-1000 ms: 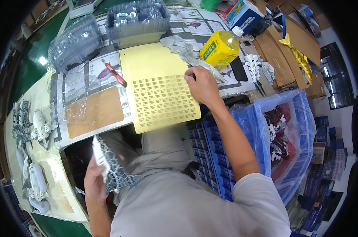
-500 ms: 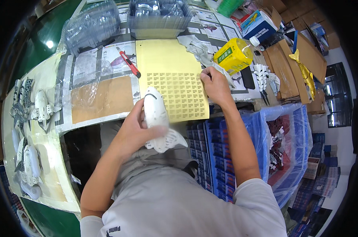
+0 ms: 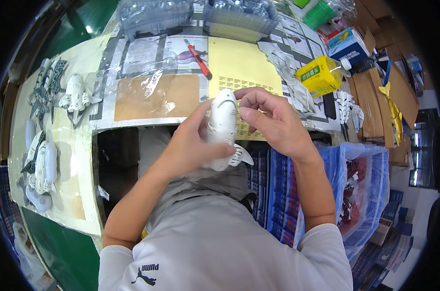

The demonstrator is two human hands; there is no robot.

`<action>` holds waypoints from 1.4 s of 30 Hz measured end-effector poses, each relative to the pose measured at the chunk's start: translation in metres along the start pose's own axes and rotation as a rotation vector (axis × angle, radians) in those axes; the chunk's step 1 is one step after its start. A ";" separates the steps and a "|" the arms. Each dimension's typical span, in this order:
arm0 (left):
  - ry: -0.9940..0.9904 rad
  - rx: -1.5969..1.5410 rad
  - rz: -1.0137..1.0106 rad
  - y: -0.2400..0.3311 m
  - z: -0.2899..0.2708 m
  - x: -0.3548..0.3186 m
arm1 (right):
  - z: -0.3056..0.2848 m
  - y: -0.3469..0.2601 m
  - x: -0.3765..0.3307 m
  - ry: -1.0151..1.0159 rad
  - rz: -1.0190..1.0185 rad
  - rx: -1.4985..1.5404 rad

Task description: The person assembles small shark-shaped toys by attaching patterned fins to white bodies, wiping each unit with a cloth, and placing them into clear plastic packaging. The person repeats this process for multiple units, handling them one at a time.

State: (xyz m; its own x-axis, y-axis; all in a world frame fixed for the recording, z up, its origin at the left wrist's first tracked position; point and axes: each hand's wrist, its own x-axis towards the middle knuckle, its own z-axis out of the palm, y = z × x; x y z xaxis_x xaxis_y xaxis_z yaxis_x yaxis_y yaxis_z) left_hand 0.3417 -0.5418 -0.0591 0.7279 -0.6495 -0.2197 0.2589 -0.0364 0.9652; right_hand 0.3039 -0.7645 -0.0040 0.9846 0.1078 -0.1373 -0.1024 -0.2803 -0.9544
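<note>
My left hand (image 3: 188, 143) is wrapped around a white toy shark (image 3: 222, 119), belly up, its mouth slit toward the far side and a fin near my lap. Close against the shark's right side is my right hand (image 3: 277, 123), thumb and forefinger brought together. Whatever small thing those fingertips may hold is too small to make out. Beneath and beyond the shark lies a yellow sheet of small printed labels (image 3: 237, 58), its near part hidden by my hands.
A red utility knife (image 3: 199, 60) lies left of the sheet, above a brown cardboard piece (image 3: 157, 99). Clear plastic trays (image 3: 239, 22) stand behind; a yellow bottle (image 3: 319, 77) rests on a grey cloth. More toy sharks (image 3: 75, 97) are on the left table. A blue lined crate (image 3: 322, 160) stands right.
My right hand has left the label sheet's right edge and come to the shark. The shark is held more upright in my left hand, and the whole view has shifted.
</note>
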 end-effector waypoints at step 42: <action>0.138 -0.191 -0.044 0.031 -0.114 -0.153 | 0.113 0.047 0.021 -0.146 -0.026 0.370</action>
State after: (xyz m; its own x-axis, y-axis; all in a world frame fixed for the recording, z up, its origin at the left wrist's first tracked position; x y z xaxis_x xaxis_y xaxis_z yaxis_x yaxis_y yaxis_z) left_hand 0.3112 -0.3570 -0.0113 0.7901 -0.5398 -0.2905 0.3975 0.0904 0.9131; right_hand 0.3040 -0.6677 -0.0818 0.9600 0.2519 -0.1223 -0.1475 0.0837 -0.9855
